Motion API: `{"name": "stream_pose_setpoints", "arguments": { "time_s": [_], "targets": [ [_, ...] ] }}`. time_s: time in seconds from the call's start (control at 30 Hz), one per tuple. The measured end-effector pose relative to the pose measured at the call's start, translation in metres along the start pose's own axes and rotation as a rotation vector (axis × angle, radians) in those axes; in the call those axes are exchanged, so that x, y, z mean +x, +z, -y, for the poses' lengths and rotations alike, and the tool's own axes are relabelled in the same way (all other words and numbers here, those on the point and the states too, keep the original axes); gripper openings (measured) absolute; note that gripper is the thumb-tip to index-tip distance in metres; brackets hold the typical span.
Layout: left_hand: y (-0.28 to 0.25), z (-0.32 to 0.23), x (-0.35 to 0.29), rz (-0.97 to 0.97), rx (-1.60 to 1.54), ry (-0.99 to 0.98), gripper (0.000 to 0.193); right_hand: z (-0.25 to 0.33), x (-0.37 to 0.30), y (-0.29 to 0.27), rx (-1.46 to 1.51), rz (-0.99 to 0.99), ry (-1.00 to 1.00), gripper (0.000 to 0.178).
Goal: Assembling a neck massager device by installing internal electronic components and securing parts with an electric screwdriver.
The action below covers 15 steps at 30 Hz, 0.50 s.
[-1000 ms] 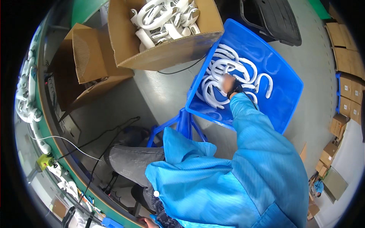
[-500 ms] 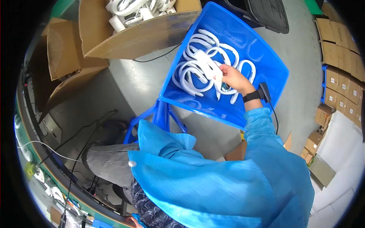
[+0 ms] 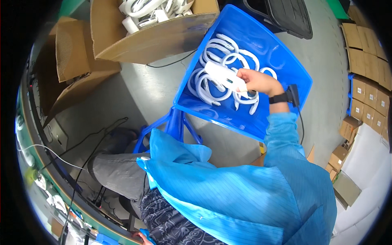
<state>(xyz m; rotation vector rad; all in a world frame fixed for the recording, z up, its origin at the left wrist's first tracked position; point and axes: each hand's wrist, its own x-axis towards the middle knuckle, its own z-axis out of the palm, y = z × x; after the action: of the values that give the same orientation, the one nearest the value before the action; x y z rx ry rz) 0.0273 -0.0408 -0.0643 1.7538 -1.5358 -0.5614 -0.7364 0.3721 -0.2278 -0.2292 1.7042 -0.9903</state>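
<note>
My right hand [image 3: 258, 81] is closed on one end of a white elongated plastic piece [image 3: 223, 75], fingers and thumb pinching it. The piece is tilted above the blue plastic bin [image 3: 281, 51]. Below it in the bin lie several white ring-shaped plastic parts [image 3: 212, 97], partly overlapping. Whether a ring is joined to the held piece is hidden. My left hand [image 3: 143, 238] shows only in part at the lower edge, beside the green workbench edge; what its fingers do is hidden.
A cardboard box [image 3: 163, 36] filled with white plastic parts stands left of the bin, an open carton [image 3: 77, 75] farther left. Under the bin is a blue stand [image 3: 175, 126]. Cables [image 3: 94, 134] cross the floor. Stacked cartons [image 3: 369, 98] line the right; a black container [image 3: 288, 16] stands behind.
My right hand has shifted slightly right, and the white piece it holds has turned to show a smoother side. The whole view has moved a little.
</note>
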Motion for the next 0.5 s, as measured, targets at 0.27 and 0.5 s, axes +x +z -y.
{"name": "stream_pose_setpoints", "arguments": {
  "time_s": [0.27, 0.5],
  "targets": [
    [-0.010, 0.008, -0.008, 0.067, 0.030, 0.017, 0.037, -0.134, 0.159, 0.003, -0.854, -0.592, 0.147, 0.046],
    [-0.040, 0.008, 0.001, 0.114, -0.500, -0.124, 0.032, -0.126, 0.196, 0.021, -1.139, -0.649, 0.383, 0.034]
  ]
}}
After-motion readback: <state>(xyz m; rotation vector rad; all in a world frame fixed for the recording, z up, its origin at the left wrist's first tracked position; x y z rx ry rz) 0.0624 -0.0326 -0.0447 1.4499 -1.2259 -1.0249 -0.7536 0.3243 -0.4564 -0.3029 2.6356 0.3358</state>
